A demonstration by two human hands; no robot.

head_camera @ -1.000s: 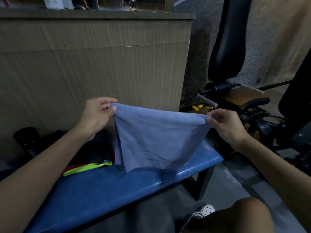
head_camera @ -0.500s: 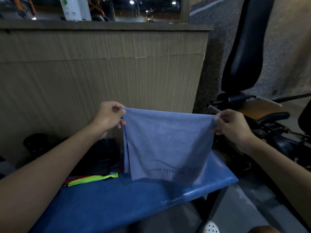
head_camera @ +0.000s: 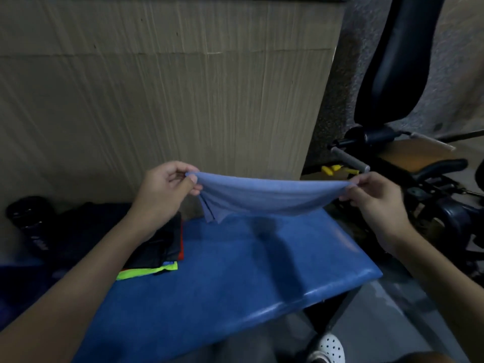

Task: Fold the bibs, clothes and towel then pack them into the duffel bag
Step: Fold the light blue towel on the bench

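Observation:
A light blue towel (head_camera: 264, 197) is stretched in the air above the blue padded bench (head_camera: 235, 279). My left hand (head_camera: 165, 189) pinches its left end and my right hand (head_camera: 374, 197) pinches its right end. The towel is swung up almost level, so I see it nearly edge-on, with loose corners hanging near my left hand. On the bench at the left lies a stack of folded dark clothes (head_camera: 154, 247) over neon yellow and red bibs (head_camera: 146, 272). A dark bag-like shape (head_camera: 78, 226) sits behind them.
A wood-panelled counter wall (head_camera: 170, 87) rises right behind the bench. Gym equipment with a black padded backrest (head_camera: 398, 56) and a grey handle bar (head_camera: 348, 159) stands to the right. A dark bottle (head_camera: 28, 218) is at far left. My white shoe (head_camera: 327, 349) shows below.
The towel hung down flat from both hands before; its lower part has now swung up and away, so it lies nearly level. The camera has tilted down.

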